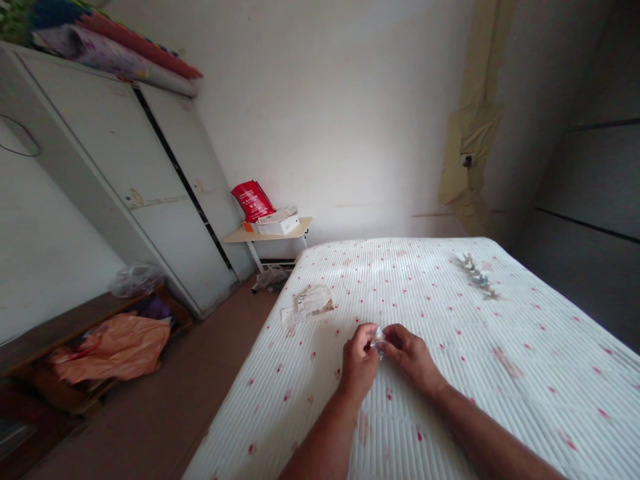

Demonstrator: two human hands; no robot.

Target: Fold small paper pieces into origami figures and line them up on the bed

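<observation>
Above the middle of the bed, my left hand [361,353] and my right hand [407,352] meet with fingers pinched. Between their fingertips is a small, pale folded piece of paper [379,337], partly covered by the fingers; its exact shape is hard to make out. To the left of my hands, printed paper pieces [315,301] lie flat on the bed. Farther off to the right, several small grey-green folded pieces [477,276] sit in a slanting row, blurred.
The bed [420,400] has a white ribbed cover with red dots. Behind it at left stands a small table [240,235] with a red bag [253,201] and a white box [279,225]. A grey cabinet [170,227] and a wooden bench [30,333] with an orange plastic bag [117,347] line the left.
</observation>
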